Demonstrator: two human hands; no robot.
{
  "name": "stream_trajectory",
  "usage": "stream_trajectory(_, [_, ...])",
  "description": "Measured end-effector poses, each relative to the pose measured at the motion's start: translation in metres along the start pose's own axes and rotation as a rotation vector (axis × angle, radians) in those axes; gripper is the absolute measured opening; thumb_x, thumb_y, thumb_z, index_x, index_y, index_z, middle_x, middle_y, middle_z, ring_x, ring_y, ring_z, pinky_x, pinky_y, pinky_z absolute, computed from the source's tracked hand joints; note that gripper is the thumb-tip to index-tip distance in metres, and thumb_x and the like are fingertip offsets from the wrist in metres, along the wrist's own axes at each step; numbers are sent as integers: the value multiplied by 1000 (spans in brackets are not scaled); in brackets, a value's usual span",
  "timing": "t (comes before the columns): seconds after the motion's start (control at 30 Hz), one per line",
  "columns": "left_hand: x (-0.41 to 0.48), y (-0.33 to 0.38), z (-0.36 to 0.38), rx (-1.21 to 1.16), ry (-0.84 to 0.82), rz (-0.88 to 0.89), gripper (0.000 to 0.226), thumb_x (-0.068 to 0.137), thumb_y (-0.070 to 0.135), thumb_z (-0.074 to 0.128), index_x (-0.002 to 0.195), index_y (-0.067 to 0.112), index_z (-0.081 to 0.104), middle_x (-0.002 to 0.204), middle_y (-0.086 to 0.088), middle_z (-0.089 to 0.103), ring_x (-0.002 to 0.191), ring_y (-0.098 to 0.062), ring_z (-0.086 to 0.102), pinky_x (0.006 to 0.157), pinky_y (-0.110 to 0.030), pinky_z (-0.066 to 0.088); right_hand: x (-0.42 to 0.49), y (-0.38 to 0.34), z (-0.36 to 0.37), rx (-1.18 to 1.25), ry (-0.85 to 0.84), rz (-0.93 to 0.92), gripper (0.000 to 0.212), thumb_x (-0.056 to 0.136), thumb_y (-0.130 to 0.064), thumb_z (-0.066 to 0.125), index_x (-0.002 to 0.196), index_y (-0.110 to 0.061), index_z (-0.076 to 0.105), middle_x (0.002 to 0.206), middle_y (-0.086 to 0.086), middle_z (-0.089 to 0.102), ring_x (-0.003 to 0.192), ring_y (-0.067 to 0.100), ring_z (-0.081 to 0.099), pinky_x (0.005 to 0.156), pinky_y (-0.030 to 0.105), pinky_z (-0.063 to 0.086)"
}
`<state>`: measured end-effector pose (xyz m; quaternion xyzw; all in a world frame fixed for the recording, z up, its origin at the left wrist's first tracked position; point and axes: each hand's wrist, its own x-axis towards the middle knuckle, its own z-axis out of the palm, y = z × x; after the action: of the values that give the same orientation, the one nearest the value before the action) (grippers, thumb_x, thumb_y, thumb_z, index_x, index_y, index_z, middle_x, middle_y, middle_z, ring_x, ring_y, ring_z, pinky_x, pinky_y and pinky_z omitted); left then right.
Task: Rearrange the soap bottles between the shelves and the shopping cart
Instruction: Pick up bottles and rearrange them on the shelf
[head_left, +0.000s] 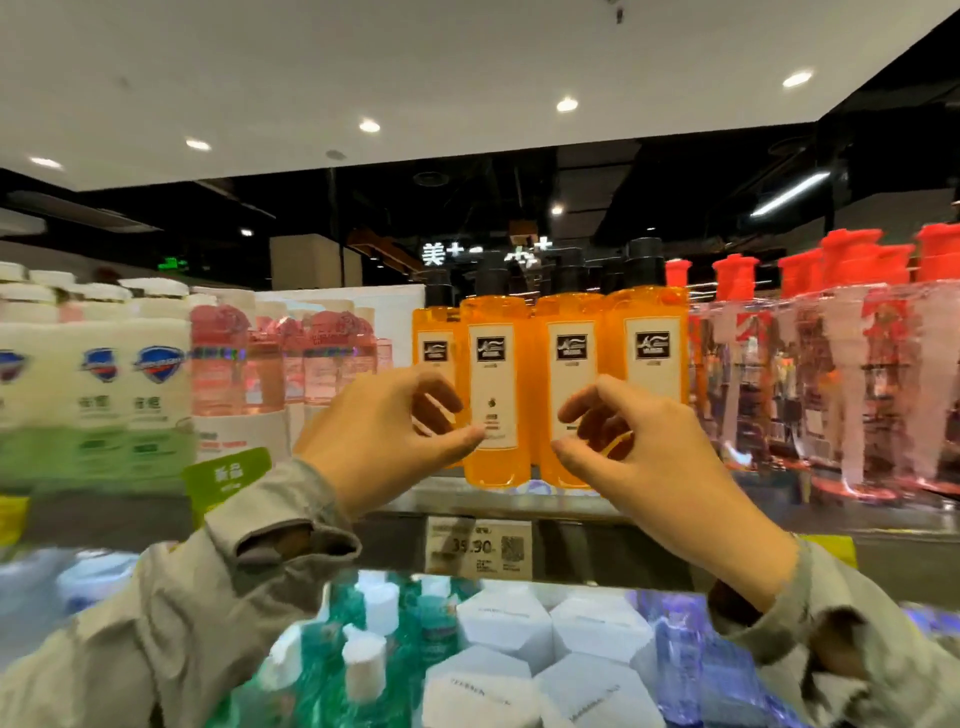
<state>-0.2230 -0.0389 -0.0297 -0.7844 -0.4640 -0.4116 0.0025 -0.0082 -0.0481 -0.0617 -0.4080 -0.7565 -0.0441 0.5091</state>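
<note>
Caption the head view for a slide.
Left hand and right hand poised before orange soap bottles on a shop shelf.

Both sleeved arms reach forward; left grip (384, 431) and right grip (641, 449) level, fingers half-curled, thumbs spread, clasping nothing.

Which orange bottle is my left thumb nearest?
The second orange bottle from the left: the left hand's thumb tip overlaps its white label, while the leftmost bottle sits behind the fingers.

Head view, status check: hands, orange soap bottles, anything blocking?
Left hand, right hand loosely curled, empty. Four orange translucent black-capped soap bottles upright on metal shelf, just beyond. Nothing blocking.
</note>
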Motion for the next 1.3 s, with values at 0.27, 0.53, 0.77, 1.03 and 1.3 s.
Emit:
stream_trajectory(0.27, [-87, -1, -43, 37, 8, -91, 26, 73, 44, 73, 91, 27, 66, 76, 9, 69, 70, -6, 67, 71, -39, 58, -36, -49, 34, 194, -187, -17, 15, 79, -29, 70, 90, -27, 60, 80, -5, 61, 74, 8, 58, 66, 23, 50])
stream_trajectory(0.53, [-180, -24, -83, 62, -33, -191, 24, 73, 46, 74, 87, 28, 67, 72, 8, 69, 62, -5, 66, 69, -39, 56, -80, -121, 76, 239, -322, -89, 17, 79, -30, 70, 92, -24, 62, 79, -4, 61, 70, 9, 58, 62, 21, 47])
stream_trajectory(0.77, [-276, -74, -149, 130, -67, -361, 25, 75, 36, 76, 90, 16, 69, 67, 6, 66, 61, -4, 63, 67, -25, 53, -105, -218, 146, 377, -501, -181, 19, 78, -27, 72, 91, -19, 63, 75, 2, 64, 65, 13, 58, 60, 22, 45])
stream_trajectory(1.03, [-423, -140, -238, 213, 16, -659, 27, 74, 31, 78, 92, 12, 70, 71, 1, 69, 63, -4, 63, 71, -24, 54, -161, -333, 273, 486, -831, -316, 22, 77, -32, 72, 93, -19, 64, 77, 0, 67, 66, 10, 60, 63, 21, 47])
stream_trajectory(1.3, [-545, -180, -293, 272, 93, -918, 26, 74, 40, 77, 90, 22, 68, 72, 5, 67, 71, -11, 67, 75, -38, 55, -212, -430, 364, 609, -1082, -432, 22, 78, -34, 70, 94, -21, 64, 78, -3, 64, 68, 9, 58, 65, 25, 47])
